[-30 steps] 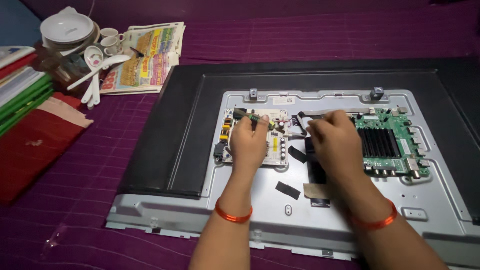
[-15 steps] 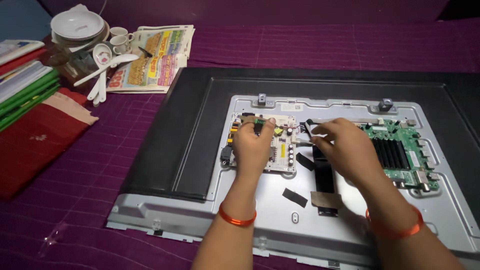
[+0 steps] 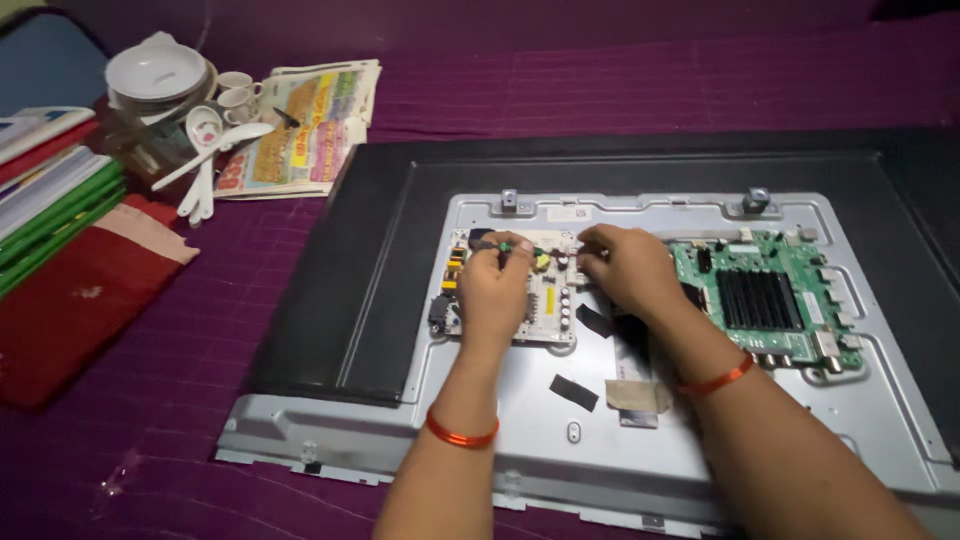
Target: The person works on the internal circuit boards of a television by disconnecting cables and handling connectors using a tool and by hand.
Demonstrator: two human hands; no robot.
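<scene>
Where both hands curl over the pale circuit board (image 3: 548, 300), fingertips hidden, grip beyond telling.

Two hands, the left hand (image 3: 495, 285) and the right hand (image 3: 625, 270), work over one opened flat screen (image 3: 400, 260) that carries two circuit boards: a pale one (image 3: 548, 300) and a green one (image 3: 770, 300). Each wrist wears one orange bangle, two altogether. Off to the side lie one newspaper (image 3: 305, 130), one white bowl (image 3: 155, 72) and two small cups (image 3: 237, 92).
</scene>
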